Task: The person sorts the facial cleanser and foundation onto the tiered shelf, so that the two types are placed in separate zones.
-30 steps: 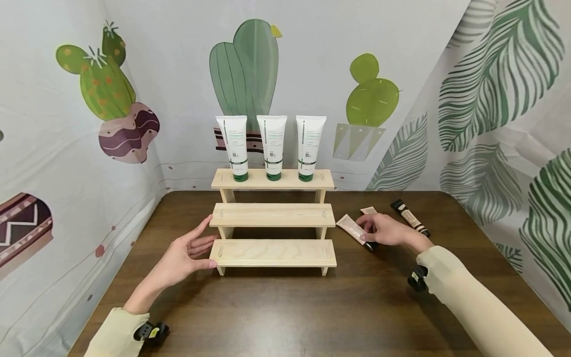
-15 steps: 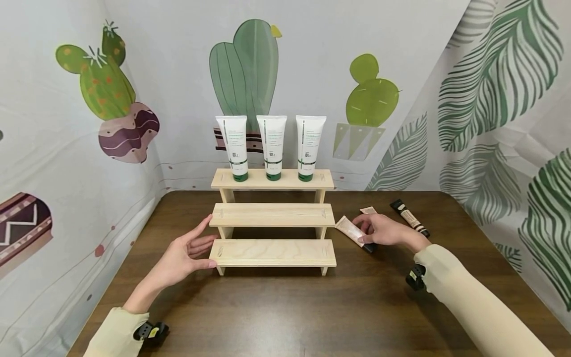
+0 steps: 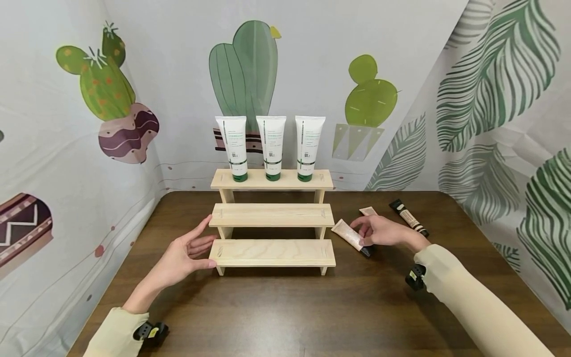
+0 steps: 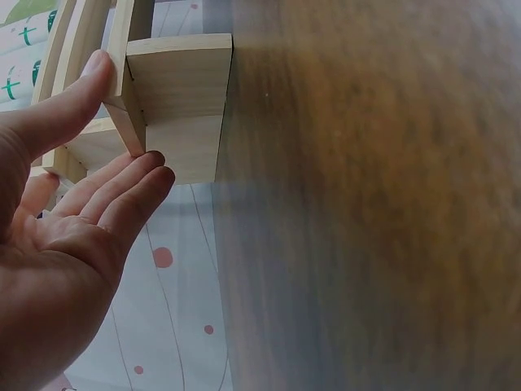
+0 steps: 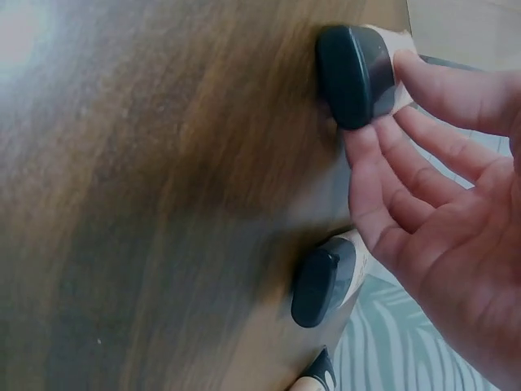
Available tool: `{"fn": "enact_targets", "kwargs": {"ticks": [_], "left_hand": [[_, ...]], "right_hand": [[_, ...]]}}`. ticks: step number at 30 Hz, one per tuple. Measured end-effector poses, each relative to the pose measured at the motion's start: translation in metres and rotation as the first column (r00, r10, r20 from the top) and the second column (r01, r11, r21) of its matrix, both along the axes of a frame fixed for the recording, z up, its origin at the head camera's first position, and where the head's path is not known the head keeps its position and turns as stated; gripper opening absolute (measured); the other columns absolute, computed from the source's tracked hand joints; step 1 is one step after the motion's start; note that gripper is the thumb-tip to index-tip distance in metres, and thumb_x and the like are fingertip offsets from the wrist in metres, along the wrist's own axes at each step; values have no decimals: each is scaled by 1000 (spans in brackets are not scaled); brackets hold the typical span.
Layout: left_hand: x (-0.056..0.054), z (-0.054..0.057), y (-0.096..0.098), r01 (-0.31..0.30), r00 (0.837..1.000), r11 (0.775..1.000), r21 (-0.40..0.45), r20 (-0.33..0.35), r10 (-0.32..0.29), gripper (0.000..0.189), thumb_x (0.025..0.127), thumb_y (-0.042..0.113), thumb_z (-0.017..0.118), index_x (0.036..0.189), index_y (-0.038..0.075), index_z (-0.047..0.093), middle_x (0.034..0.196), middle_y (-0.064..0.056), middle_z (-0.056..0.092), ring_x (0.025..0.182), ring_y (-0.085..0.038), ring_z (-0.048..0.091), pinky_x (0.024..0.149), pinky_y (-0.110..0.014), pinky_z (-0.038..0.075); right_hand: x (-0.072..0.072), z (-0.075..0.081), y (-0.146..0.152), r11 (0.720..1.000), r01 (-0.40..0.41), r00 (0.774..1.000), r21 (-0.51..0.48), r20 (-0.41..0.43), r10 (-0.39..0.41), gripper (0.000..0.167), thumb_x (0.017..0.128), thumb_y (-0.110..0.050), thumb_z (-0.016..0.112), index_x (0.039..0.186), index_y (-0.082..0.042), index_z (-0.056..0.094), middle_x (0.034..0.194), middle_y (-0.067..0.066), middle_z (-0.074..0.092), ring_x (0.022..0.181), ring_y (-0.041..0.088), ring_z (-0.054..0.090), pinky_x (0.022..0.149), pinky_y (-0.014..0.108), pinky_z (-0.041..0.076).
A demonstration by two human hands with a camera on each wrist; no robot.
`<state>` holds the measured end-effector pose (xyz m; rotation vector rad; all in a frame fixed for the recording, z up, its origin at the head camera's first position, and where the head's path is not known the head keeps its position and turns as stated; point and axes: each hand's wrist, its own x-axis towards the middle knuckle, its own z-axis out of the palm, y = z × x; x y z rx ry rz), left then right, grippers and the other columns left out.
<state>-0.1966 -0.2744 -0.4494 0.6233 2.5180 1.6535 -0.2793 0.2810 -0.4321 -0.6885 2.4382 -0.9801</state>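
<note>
The left end of a three-tiered wooden stand (image 3: 274,252) is touched by the left hand (image 3: 184,258), thumb and index finger spread; just right of the stand, a pale pink tube (image 3: 348,234) is pinched between the right hand's (image 3: 382,231) thumb and fingers. Beyond, a second pink tube (image 3: 368,211), partly hidden, and a black-and-beige tube (image 3: 409,217) are laid on the table (image 3: 276,312). Three white tubes (image 3: 272,144) are stood upright on the top tier (image 3: 289,177).

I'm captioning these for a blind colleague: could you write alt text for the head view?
A person's right hand pinches a pale pink tube beside a three-tier wooden stand, which the left hand touches. Three white tubes stand on the top tier.
</note>
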Motion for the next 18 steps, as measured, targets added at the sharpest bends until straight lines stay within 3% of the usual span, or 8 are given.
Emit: {"fn": "enact_targets", "kwargs": {"ticks": [8,18], "left_hand": [[0,0,0,-2,1000,1000,0,0,2,112,81,-1,90,169,28,28,142,-32,57,129,-45,60,102,-53,52],[0,0,0,-5,1000,1000,-4,-5,5,112,81,-1,91,169,27,27,142,-33,57,128,-45,60,102,-52,53]], "right_hand": [[0,1,-1,1000,20,999,0,32,-20,56,87,1,77,136,16,54,91,11,64,76,19,64,63,27,51],[1,-5,7,996,5,995,-86,95,3,61,88,2,74,140,22,47,94,13,66,82,21,67,67,25,53]]}}
